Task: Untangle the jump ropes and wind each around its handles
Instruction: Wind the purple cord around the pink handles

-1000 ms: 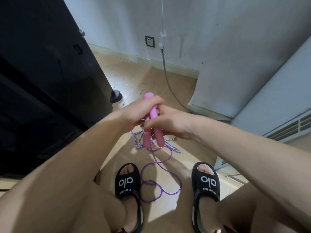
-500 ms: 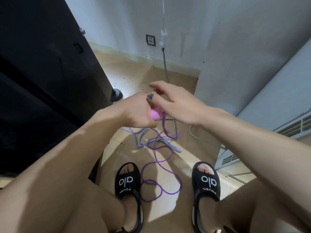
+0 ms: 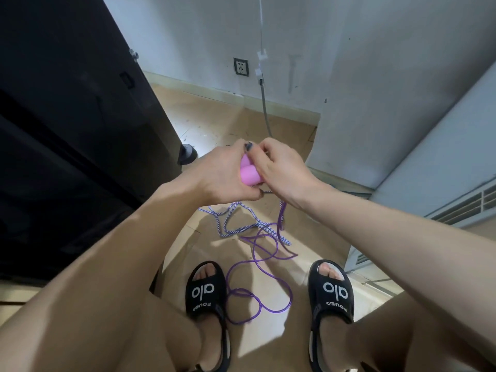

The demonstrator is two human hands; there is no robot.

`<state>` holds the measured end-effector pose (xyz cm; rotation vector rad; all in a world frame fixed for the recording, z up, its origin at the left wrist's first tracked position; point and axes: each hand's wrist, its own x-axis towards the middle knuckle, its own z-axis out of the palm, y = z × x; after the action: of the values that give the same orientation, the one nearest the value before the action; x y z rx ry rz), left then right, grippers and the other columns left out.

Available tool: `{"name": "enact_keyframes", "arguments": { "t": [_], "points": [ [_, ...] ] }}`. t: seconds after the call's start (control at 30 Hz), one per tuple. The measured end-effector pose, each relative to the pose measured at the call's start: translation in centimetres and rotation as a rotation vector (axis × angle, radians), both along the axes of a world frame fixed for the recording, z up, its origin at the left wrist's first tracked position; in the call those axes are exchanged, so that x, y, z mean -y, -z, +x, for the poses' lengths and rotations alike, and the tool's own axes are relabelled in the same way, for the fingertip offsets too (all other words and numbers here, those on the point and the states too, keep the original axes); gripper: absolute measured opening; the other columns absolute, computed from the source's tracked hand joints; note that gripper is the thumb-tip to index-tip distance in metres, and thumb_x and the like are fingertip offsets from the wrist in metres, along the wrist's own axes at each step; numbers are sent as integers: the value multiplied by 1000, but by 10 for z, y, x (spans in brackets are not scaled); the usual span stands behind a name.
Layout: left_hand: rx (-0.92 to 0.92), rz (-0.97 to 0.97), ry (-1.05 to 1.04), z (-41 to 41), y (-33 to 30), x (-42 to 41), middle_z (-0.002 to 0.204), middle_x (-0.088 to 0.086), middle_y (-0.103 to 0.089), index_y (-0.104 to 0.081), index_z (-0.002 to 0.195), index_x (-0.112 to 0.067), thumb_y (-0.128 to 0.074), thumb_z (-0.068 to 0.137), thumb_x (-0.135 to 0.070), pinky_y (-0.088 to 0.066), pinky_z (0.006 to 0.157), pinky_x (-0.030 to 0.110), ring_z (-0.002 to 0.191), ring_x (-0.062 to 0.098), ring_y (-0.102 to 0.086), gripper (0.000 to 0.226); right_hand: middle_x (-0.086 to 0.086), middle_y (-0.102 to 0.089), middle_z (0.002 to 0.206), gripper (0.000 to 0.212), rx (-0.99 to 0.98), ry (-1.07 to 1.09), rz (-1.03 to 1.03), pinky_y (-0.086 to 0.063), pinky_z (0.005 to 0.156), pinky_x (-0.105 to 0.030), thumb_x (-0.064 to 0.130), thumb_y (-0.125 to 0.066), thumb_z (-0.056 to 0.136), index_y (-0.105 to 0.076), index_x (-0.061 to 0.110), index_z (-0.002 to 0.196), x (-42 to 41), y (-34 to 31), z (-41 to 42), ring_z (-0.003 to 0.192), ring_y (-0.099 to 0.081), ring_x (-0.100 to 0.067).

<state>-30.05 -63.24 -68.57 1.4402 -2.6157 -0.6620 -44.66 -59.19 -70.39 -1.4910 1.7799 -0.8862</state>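
Two pink handles lie side by side, their round ends toward me, and my left hand grips them. My right hand is curled against the handles and pinches the purple rope that hangs down from under it. That purple rope runs in loose loops on the floor between my feet. A blue-and-white striped rope lies in a loose heap on the floor below my hands, crossing the purple one. Its handles are not visible.
I sit with a black sandal on each foot on a wooden floor. A black cabinet stands close on the left. A pale wall with a socket and a grey cable is ahead; a white vented unit stands right.
The handles turned from hanging downward to end-on toward me. My right hand swung out over the handles with spread fingers and has come back against them, holding the purple rope.
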Motion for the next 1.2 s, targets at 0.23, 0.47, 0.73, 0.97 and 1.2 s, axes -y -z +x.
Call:
{"name": "enact_keyframes", "arguments": {
  "t": [0.23, 0.47, 0.73, 0.97, 1.2],
  "points": [
    [151, -330, 36, 16, -2, 15, 78, -2, -53, -43, 93, -23, -60, 80, -38, -34, 59, 35, 75, 32, -54, 25, 4, -63, 57, 47, 60, 60, -42, -32, 53, -28, 48, -39, 103, -62, 17, 78, 10, -9, -12, 41, -46, -2],
    [145, -468, 2, 20, -15, 13, 65, -3, -48, -45, 81, -25, -62, 78, -37, -30, 58, 33, 68, 33, -48, 20, 3, -54, 43, 58, 168, 66, -58, -27, 47, -27, 49, -38, 104, -67, 6, 77, 12, -15, -8, 34, -39, -5],
    [70, -350, 18, 28, -7, 12, 79, -3, -52, -40, 95, -28, -62, 81, -31, -31, 59, 33, 75, 29, -52, 26, -4, -54, 48, 63, 277, 130, -37, -25, 42, -23, 52, -40, 102, -66, 3, 71, 15, -9, -21, 35, -33, -11],
    [194, -307, -30, 27, -13, 10, 67, -3, -48, -44, 80, -27, -56, 90, -32, -35, 60, 33, 71, 32, -54, 17, -3, -54, 51, 63, 285, 53, -12, -28, 43, -22, 53, -36, 103, -67, 2, 83, 9, -7, -19, 39, -35, -15],
    [-42, 17, -190, 27, -12, 3, 64, 4, -51, -47, 65, -16, -59, 90, -25, -32, 54, 32, 60, 24, -40, 30, 1, -50, 52, 46, 200, 92, -138, -31, 50, -26, 40, -30, 107, -49, 10, 77, 7, -8, -21, 43, -38, -11]
  ]
}}
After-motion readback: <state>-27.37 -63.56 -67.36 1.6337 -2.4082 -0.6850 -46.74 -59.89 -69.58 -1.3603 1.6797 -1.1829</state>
